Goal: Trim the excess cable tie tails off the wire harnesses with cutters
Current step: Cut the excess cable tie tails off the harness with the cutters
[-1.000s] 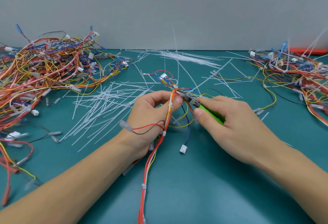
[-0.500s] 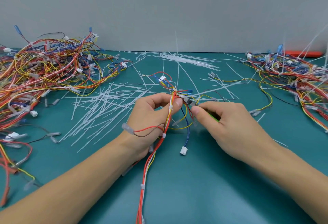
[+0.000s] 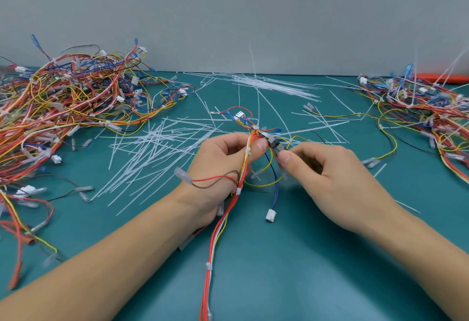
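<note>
Head view: a wire harness [image 3: 229, 215] is held up over the middle of the teal table [image 3: 291, 270], its red, white and yellow wires pinched between the thumb and forefinger of the left hand [image 3: 220, 168]. The cutters [image 3: 272, 142] are gripped in the curled fingers of the right hand [image 3: 330, 176], with the tip set against the bundle just right of the left thumb; whether the blades are closed cannot be told. A long cable tie tail [image 3: 254, 76] stands up from that spot towards the far wall. The step in hand is judged to be the trimming of a tie at this junction. Next, the blades should be seated flush against the tie head, clear of the wires, before being squeezed. Cut tails [image 3: 152, 153] lie scattered left of the hands.
</note>
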Available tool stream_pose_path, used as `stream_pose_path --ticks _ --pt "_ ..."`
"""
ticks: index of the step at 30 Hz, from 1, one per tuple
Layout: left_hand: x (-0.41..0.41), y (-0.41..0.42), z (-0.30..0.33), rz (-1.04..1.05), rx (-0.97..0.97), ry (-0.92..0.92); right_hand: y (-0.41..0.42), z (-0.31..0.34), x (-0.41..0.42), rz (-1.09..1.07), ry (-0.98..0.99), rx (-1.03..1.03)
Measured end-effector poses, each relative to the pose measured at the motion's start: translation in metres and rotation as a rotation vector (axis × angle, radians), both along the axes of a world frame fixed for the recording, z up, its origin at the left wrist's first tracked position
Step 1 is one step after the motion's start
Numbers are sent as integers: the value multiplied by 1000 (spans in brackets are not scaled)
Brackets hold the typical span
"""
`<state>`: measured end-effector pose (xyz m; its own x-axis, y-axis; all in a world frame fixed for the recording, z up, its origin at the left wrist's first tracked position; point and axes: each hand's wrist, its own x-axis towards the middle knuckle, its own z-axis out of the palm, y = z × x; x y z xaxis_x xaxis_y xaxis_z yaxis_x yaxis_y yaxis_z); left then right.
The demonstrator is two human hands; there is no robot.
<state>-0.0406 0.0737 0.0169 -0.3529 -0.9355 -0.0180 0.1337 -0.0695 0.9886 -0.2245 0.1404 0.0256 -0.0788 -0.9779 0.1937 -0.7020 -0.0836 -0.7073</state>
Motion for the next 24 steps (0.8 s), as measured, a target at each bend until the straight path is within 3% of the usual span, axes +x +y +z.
stream_pose_path --ticks 7,12,24 --pt "2 -1 2 -34 48 39 1 5 0 61 -173 68" --pt "2 -1 1 -29 20 52 5 2 5 12 -20 -26" --pt "2 0 0 -44 3 11 4 8 -5 -14 95 -24"
